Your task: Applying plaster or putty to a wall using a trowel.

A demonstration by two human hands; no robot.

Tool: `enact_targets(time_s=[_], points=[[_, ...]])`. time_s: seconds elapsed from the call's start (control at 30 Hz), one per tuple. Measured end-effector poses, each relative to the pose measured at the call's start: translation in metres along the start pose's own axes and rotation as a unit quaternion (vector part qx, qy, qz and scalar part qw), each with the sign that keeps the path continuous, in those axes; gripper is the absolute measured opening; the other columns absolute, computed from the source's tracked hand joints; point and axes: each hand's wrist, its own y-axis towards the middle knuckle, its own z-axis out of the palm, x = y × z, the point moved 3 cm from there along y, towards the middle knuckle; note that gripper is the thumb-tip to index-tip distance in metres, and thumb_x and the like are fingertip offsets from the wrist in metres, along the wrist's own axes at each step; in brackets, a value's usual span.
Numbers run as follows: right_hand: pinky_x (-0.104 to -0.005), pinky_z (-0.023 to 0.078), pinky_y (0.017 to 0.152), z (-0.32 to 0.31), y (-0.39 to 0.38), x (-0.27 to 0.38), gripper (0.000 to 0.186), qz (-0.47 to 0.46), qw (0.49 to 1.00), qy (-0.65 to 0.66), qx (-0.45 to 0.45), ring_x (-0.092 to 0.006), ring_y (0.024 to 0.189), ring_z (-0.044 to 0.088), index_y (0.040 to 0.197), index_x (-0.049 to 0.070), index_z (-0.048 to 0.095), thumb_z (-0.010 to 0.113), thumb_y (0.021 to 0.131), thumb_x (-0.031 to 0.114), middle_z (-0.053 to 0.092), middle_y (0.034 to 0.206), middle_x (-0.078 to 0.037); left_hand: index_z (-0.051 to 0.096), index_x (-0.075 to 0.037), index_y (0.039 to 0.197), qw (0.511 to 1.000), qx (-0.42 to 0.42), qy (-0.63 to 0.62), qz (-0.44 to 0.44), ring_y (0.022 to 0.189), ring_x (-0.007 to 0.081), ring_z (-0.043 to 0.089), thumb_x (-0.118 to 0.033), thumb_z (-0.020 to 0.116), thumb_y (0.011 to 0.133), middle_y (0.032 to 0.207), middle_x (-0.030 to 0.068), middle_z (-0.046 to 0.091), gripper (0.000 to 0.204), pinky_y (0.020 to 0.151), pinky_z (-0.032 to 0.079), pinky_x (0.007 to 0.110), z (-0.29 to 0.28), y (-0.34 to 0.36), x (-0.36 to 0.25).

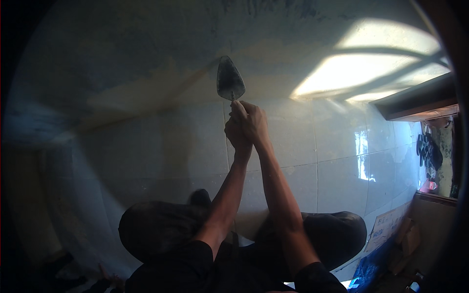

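Observation:
A pointed trowel (229, 80) with a dark, stained metal blade stands out ahead of me, its tip toward the wall (161, 63). Both hands are brought together at its handle, which the fingers hide. My left hand (236, 133) is closed round it, on the near side. My right hand (255, 121) is closed over the left one, its fingers close to the neck of the blade. Whether the tip touches the wall I cannot tell.
Pale tiles (283, 190) cover the floor around my bent knees (337, 234). Sunlight falls on the wall at upper right, beside a wooden frame (420, 107). Farther right lie dark gloves (429, 150), a cardboard sheet (388, 227) and blue plastic (364, 273).

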Motion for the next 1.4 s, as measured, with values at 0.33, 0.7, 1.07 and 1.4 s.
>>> enact_targets(time_s=[0.33,0.7,1.07,1.4], points=[[-0.0382,0.051,0.073,0.012,0.003,-0.015,0.050,-0.038,0.998,0.040,-0.027,-0.0304,0.079,0.069,0.091,0.002,0.069,0.050,0.092,0.048,0.071,0.081,-0.015,0.057,-0.004,0.094,0.989,-0.025,0.143,0.009,0.053,0.0220,0.065,-0.023,0.057,0.091,0.062,0.0070,0.061,0.020,0.044,0.051,0.032,0.018,-0.005,0.014],[-0.0366,0.051,0.073,0.018,0.000,-0.022,0.052,-0.013,0.998,0.052,-0.021,-0.0273,0.082,0.070,0.094,0.001,0.069,0.047,0.094,0.048,0.071,0.084,-0.016,0.057,-0.006,0.089,0.990,-0.023,0.137,0.019,0.050,0.0225,0.065,-0.023,0.057,0.090,0.059,0.0063,0.062,0.016,0.043,0.052,0.034,0.025,-0.007,0.023],[-0.0351,0.052,0.077,0.014,0.007,-0.025,0.053,-0.023,0.996,0.085,0.006,-0.0250,0.085,0.070,0.103,-0.002,0.066,0.045,0.096,0.047,0.071,0.086,-0.016,0.057,-0.005,0.097,0.978,-0.070,0.183,0.072,0.049,0.0173,0.063,-0.027,0.057,0.091,0.063,0.0015,0.061,0.023,0.043,0.051,0.031,0.025,-0.003,0.016],[-0.0381,0.051,0.070,0.012,0.003,-0.013,0.051,-0.032,0.996,0.075,-0.024,-0.0280,0.076,0.069,0.089,0.002,0.069,0.048,0.093,0.048,0.070,0.079,-0.013,0.051,-0.007,0.099,0.990,-0.019,0.136,0.040,0.056,0.0274,0.066,-0.033,0.057,0.092,0.065,0.0093,0.063,0.028,0.045,0.053,0.038,-0.003,0.005,0.001]])
